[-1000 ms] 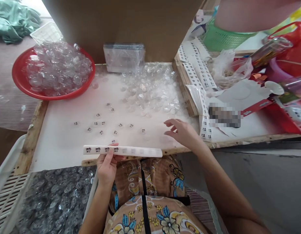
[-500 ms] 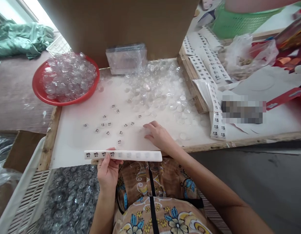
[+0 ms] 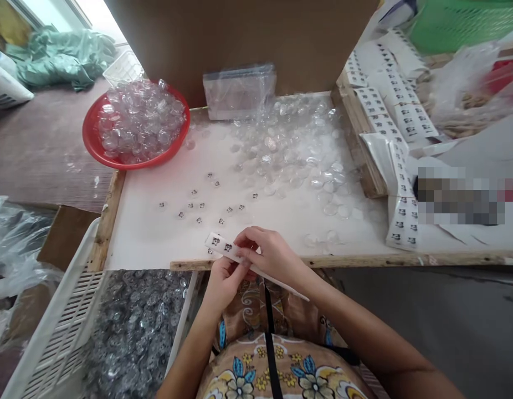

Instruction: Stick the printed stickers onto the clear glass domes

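My left hand (image 3: 224, 284) grips a white sticker strip (image 3: 222, 244) printed with small black panda-like pictures, low over the front edge of the white work board (image 3: 136, 238). Two pictures show at the strip's far left end; its bare tail slopes down under my right wrist. My right hand (image 3: 277, 256) is closed, thumb and fingers pinching at the strip beside these pictures. Whether a sticker is between those fingertips is hidden. Just beyond my hands lie several small clear discs (image 3: 201, 205) bearing the same picture. Many plain clear discs (image 3: 277, 149) are spread farther back.
A red bowl (image 3: 88, 147) heaped with clear pieces stands at the back left. A white crate (image 3: 73, 316) holds many dark-marked clear pieces below. More sticker sheets (image 3: 401, 205) lie right, by a wooden rail (image 3: 360, 144). A cardboard box (image 3: 240, 39) rises behind.
My right hand has come from over the board to the strip. The strip has turned from level to slanting and moved right with my left hand. The head view has shifted left.
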Available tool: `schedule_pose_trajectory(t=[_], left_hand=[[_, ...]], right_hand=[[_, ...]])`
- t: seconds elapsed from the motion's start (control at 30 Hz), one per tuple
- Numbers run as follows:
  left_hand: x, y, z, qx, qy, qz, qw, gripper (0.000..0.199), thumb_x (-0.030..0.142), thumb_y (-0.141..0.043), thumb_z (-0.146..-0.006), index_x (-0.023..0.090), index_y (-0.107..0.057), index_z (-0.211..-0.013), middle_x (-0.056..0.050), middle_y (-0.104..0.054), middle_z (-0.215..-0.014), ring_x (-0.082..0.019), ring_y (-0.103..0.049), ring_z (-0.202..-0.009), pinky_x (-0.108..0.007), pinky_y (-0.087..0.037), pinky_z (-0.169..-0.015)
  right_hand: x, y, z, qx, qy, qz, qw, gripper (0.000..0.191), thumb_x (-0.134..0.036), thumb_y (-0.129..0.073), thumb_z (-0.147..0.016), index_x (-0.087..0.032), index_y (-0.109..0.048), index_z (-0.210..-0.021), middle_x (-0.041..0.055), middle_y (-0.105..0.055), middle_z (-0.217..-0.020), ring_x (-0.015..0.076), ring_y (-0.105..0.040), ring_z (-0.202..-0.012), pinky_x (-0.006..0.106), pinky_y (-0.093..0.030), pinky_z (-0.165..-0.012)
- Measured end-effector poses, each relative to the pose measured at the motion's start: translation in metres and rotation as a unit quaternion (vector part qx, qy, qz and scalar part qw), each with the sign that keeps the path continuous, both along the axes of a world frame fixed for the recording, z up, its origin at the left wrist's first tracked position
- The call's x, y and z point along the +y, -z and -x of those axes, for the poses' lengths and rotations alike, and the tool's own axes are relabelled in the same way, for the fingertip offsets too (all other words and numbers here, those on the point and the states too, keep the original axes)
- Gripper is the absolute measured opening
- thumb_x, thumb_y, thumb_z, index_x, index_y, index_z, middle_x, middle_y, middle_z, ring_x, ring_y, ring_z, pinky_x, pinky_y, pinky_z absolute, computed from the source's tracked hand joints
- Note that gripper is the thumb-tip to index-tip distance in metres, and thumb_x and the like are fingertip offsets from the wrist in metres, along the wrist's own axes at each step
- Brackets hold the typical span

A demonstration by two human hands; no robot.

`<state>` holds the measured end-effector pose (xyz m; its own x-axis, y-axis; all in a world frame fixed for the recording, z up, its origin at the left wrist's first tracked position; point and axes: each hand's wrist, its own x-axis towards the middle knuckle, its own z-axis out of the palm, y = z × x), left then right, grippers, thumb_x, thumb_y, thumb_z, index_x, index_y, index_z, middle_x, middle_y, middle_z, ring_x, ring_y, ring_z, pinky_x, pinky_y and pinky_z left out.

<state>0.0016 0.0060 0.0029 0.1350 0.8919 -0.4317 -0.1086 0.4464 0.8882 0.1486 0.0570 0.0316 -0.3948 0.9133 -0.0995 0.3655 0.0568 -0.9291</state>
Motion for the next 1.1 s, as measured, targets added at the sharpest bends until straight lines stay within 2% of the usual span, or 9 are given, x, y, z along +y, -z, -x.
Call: schedule_pose_trajectory(t=[0.1,0.3,0.4,0.53,0.6,0.67,0.77,0.9,1.1], left_hand=[[-0.002,0.004,0.000,-0.018,-0.029,0.015,0.999,0.031,0.040,-0.079,-0.070,0.013,-0.070,-0.084,-0.005,-0.072,-0.073,-0.020,-0.068,-0.066,-0.031,-0.058,-0.064],[-0.002,0.005,0.003,-0.036,-0.101,0.000,0.994,0.029,0.037,-0.072,-0.078,0.013,-0.071,-0.094,-0.007,-0.074,-0.085,-0.019,-0.069,-0.069,-0.031,-0.059,-0.067],[-0.004,0.008,0.007,-0.091,-0.121,0.008,0.988,0.036,0.042,-0.064,-0.084,0.012,-0.070,-0.103,-0.009,-0.074,-0.087,-0.020,-0.070,-0.069,-0.031,-0.059,-0.064],[-0.008,0.014,0.009,-0.111,-0.158,0.021,0.981,0.039,0.045,-0.062,-0.084,0.010,-0.070,-0.100,-0.009,-0.073,-0.082,-0.020,-0.070,-0.067,-0.031,-0.059,-0.063],[-0.009,0.016,0.009,-0.105,-0.173,0.017,0.979,0.039,0.045,-0.063,-0.084,0.010,-0.070,-0.098,-0.009,-0.073,-0.082,-0.019,-0.070,-0.066,-0.030,-0.059,-0.063],[-0.010,0.017,0.008,-0.095,-0.183,0.010,0.978,0.039,0.046,-0.064,-0.083,0.010,-0.071,-0.097,-0.009,-0.074,-0.085,-0.018,-0.069,-0.063,-0.029,-0.059,-0.060],[-0.010,0.020,0.008,-0.084,-0.183,0.000,0.980,0.040,0.047,-0.064,-0.082,0.010,-0.071,-0.097,-0.010,-0.074,-0.089,-0.018,-0.069,-0.063,-0.029,-0.058,-0.060],[-0.010,0.024,0.010,-0.075,-0.163,-0.002,0.984,0.041,0.047,-0.062,-0.084,0.011,-0.072,-0.100,-0.010,-0.074,-0.090,-0.021,-0.070,-0.070,-0.030,-0.058,-0.063],[-0.012,0.025,0.011,-0.063,-0.150,-0.001,0.987,0.041,0.047,-0.059,-0.086,0.011,-0.072,-0.103,-0.010,-0.073,-0.088,-0.020,-0.070,-0.069,-0.029,-0.058,-0.061]], right_hand=[[-0.005,0.010,-0.004,0.000,0.028,-0.007,1.000,0.006,-0.016,-0.061,-0.085,-0.019,-0.063,-0.090,0.0019,-0.065,-0.087,0.0118,-0.060,-0.074,0.024,-0.047,-0.066],[-0.020,0.022,-0.011,0.009,0.045,-0.011,0.999,0.009,-0.018,-0.061,-0.087,-0.021,-0.062,-0.095,0.0018,-0.064,-0.090,0.0118,-0.059,-0.071,0.023,-0.047,-0.062],[-0.030,0.026,-0.003,0.006,0.054,-0.064,0.996,0.010,-0.016,-0.057,-0.089,-0.022,-0.061,-0.096,0.0034,-0.063,-0.094,0.0141,-0.061,-0.079,0.026,-0.048,-0.071],[-0.035,0.028,0.005,0.027,0.044,-0.149,0.988,0.012,-0.015,-0.051,-0.092,-0.021,-0.060,-0.090,0.0064,-0.061,-0.097,0.0177,-0.059,-0.094,0.030,-0.048,-0.081],[-0.026,0.028,0.002,0.066,0.056,-0.132,0.987,0.009,-0.017,-0.052,-0.090,-0.021,-0.059,-0.085,0.0049,-0.061,-0.090,0.0163,-0.059,-0.088,0.029,-0.048,-0.076],[-0.009,0.031,-0.006,0.088,0.107,-0.084,0.987,0.005,-0.022,-0.056,-0.088,-0.021,-0.057,-0.082,0.0025,-0.060,-0.081,0.0146,-0.058,-0.076,0.026,-0.047,-0.068],[0.025,0.039,-0.019,0.043,0.174,-0.015,0.984,0.009,-0.027,-0.059,-0.083,-0.020,-0.057,-0.078,-0.0001,-0.059,-0.071,0.0129,-0.053,-0.063,0.026,-0.043,-0.060],[0.056,0.050,-0.025,-0.041,0.132,0.022,0.990,0.008,-0.027,-0.057,-0.077,-0.020,-0.058,-0.073,-0.0009,-0.059,-0.066,0.0120,-0.049,-0.058,0.025,-0.038,-0.057],[0.063,0.056,-0.015,-0.103,0.105,0.010,0.989,0.004,-0.020,-0.056,-0.076,-0.020,-0.059,-0.073,-0.0007,-0.062,-0.067,0.0125,-0.051,-0.060,0.024,-0.038,-0.059]])
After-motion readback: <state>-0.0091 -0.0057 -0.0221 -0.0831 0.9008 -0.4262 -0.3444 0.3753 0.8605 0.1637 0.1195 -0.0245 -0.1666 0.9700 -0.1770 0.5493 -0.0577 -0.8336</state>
